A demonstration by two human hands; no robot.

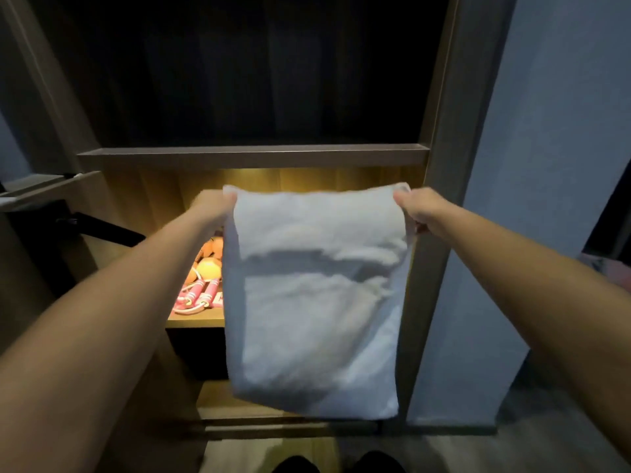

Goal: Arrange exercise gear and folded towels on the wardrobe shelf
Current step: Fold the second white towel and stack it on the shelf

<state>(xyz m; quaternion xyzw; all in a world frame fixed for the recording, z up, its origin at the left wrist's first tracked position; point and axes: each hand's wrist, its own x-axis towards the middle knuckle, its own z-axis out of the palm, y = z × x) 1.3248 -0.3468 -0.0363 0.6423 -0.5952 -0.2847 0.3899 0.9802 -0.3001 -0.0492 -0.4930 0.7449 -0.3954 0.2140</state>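
Mid-frame, the left hand (213, 208) and right hand (415, 209) pinch the white towel (317, 302) by its top corners, fingers clamped on cloth. It hangs before the lit shelf (194, 323), likely held taut for folding. The pink jump rope (201, 297) already lies on that shelf, centre-left.

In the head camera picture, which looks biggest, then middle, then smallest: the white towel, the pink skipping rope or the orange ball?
1. white towel: biggest by far, though nearest the camera.
2. pink skipping rope: partly hidden behind the towel.
3. orange ball: looks smallest, but with the rope partly hidden, this is unsure.
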